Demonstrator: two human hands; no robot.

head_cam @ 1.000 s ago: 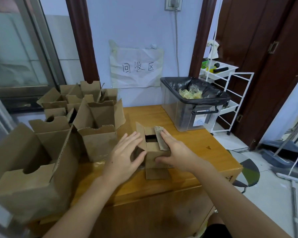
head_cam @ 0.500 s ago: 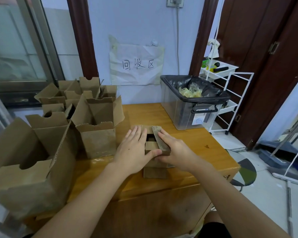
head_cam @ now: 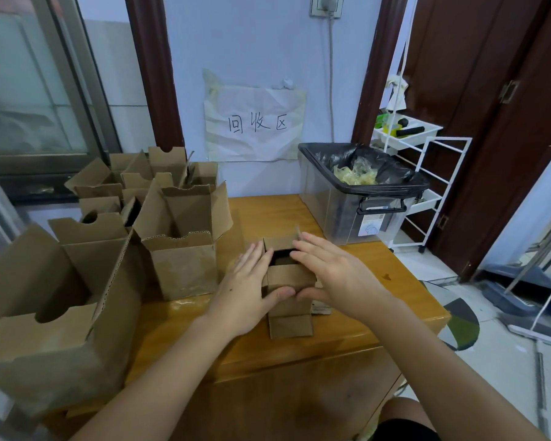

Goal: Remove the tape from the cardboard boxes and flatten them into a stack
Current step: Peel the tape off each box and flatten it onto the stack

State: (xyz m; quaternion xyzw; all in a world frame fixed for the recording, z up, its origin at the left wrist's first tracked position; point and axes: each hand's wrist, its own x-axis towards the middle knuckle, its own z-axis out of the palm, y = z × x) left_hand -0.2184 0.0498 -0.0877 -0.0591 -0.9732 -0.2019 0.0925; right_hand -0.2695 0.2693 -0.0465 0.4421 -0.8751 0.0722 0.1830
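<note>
bench [head_cam: 268, 214] | open boxes [head_cam: 178, 249] along its left edge: upright, none flattened, no stack | bin [head_cam: 331, 214] at far right corner: peeled tape [head_cam: 357, 176] inside | small box [head_cam: 288, 278] mid-bench, top open | my left hand [head_cam: 245, 291] and right hand [head_cam: 337, 275]: straight-fingered, pressing its sides

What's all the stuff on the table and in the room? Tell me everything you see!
small brown cardboard box: one, on table between both hands, top open
open brown cardboard boxes: several, left of the small box
light wooden table: one, centre
clear plastic bin with black liner: one, table's back right
crumpled yellowish tape: one wad, inside bin
white paper sign: one, on wall
white wire trolley: one, right of bin
dark brown door: one, far right
left hand: fingers straight, against box's left side
right hand: fingers straight, at box's right side
</note>
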